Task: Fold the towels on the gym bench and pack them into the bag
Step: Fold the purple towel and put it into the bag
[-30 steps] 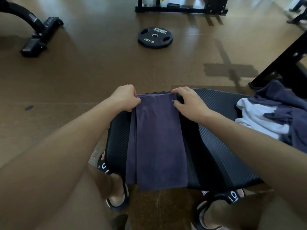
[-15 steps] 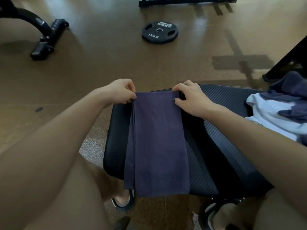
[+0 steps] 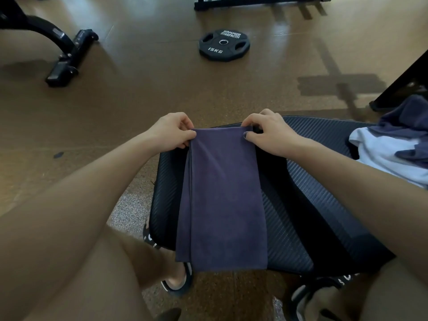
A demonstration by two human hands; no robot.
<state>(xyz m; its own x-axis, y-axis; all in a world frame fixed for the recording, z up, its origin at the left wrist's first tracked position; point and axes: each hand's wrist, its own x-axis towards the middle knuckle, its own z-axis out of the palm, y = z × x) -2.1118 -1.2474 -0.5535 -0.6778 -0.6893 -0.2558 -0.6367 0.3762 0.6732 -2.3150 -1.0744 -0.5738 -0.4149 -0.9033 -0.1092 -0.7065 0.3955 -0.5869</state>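
A dark purple towel (image 3: 223, 198), folded into a long strip, lies lengthwise across the black ribbed gym bench (image 3: 308, 200); its near end hangs over the front edge. My left hand (image 3: 172, 133) pinches the far left corner of the towel. My right hand (image 3: 269, 133) pinches the far right corner. Both corners are raised a little off the pad. A heap of unfolded towels, white and dark blue (image 3: 393, 149), lies on the bench's right end. No bag is in view.
A black 15 kg weight plate (image 3: 224, 45) lies on the brown floor beyond the bench. A black machine foot (image 3: 67, 56) stands at the far left, and a rack base (image 3: 254, 2) runs along the top. My sandalled feet (image 3: 177, 279) are under the bench.
Both hands have gone from resting on the towel's far end to pinching its two far corners, which now lift slightly. The view has tilted a little downward.
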